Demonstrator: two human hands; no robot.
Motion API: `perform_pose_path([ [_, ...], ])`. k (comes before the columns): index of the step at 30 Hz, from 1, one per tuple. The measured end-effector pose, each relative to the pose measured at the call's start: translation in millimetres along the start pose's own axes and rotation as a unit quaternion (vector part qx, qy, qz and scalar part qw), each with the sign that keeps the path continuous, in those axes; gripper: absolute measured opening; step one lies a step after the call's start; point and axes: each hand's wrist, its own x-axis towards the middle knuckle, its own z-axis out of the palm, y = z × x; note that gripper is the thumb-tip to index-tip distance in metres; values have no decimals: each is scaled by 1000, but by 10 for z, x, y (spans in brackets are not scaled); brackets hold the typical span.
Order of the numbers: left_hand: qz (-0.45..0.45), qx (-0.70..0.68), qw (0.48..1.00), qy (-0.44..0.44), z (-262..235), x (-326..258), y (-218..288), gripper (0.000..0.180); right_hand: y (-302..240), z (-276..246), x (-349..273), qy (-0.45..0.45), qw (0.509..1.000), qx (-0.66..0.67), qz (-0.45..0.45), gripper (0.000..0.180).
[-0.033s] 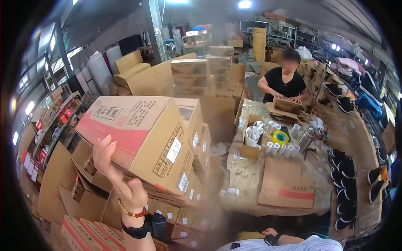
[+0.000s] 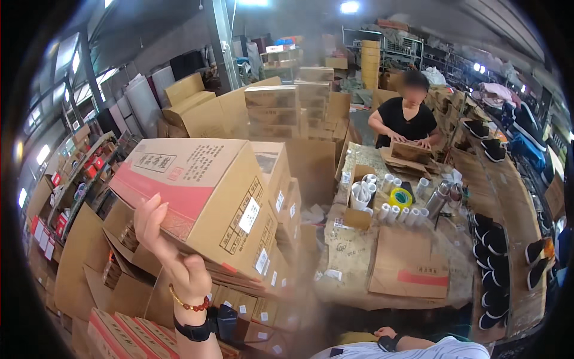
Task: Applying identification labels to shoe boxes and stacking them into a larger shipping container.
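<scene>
A large brown carton (image 2: 185, 173) with a red band and a white label lies on top of a stack of cartons (image 2: 272, 254) to my left. My left hand (image 2: 170, 245), fingers stretched out, rests against the carton's near left edge. It wears a beaded bracelet and a black wristband. My right hand (image 2: 385, 332) is low at the bottom edge beside my striped sleeve. Its fingers look curled, and whether anything is in them is hidden. A flattened carton (image 2: 409, 260) with a red stripe lies on the worktable (image 2: 344, 245) beyond it.
White rolls (image 2: 403, 214), a yellow tape roll (image 2: 400, 197) and a flask (image 2: 438, 199) stand on the worktable. At its far end a person (image 2: 406, 119) handles cardboard. Dark shoes (image 2: 491, 257) line a rack at right. Open cartons (image 2: 125, 284) and red-topped boxes (image 2: 128, 335) crowd the lower left.
The large carton has shifted very slightly right and down, with my left hand still against it. My right hand and the worktable items look the same.
</scene>
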Motion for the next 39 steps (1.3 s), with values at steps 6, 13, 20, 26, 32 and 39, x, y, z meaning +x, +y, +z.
perform_pose_path([
  [6,-6,-6,999,-37,-59,-12,25,74,-11,-23,-28,-7,999,-13,37,40],
  [13,5,3,999,-45,-133,27,7,73,-56,42,-151,19,1000,8,11,27],
  [20,16,8,999,-33,-127,49,1,71,2,95,-203,35,998,43,42,26],
  [26,20,-1,998,-56,-202,24,28,72,-147,74,-360,15,999,6,36,31],
  [32,25,9,997,-78,-288,59,33,75,-169,80,-387,34,999,-14,-18,30],
  [39,24,2,993,-114,-309,77,56,75,-202,73,-472,41,999,-4,1,30],
])
